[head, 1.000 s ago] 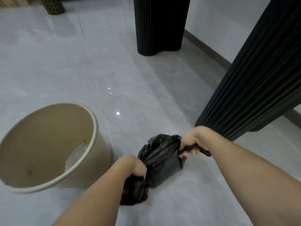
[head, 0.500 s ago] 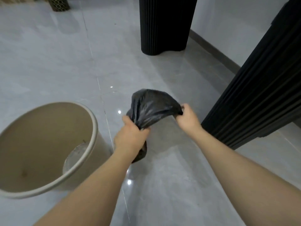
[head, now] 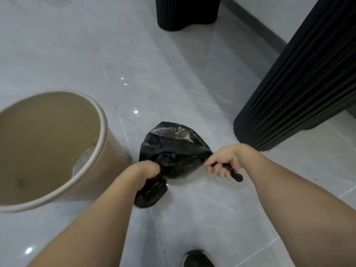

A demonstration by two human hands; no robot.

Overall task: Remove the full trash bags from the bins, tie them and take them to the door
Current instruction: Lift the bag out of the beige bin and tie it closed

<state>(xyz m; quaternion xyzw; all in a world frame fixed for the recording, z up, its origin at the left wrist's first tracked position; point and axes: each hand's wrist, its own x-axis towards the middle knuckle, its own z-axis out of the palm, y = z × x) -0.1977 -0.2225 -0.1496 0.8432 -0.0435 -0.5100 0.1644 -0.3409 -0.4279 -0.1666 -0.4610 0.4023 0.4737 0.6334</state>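
Observation:
A small black trash bag hangs between my two hands above the grey tiled floor. My left hand is closed around one bunched end of it, with a lump of the bag hanging below the fist. My right hand grips the other twisted end, whose tip sticks out past my fingers. The beige round bin stands on the floor to the left, without a liner, its bottom partly visible.
A black ribbed pillar base rises at the right, close to my right hand. Another black ribbed base stands at the top centre by the wall. My dark shoe shows at the bottom edge.
The bag was lifted up between my hands half a second ago. It is now lower again, and my hands have pulled apart with the two ends stretched sideways.

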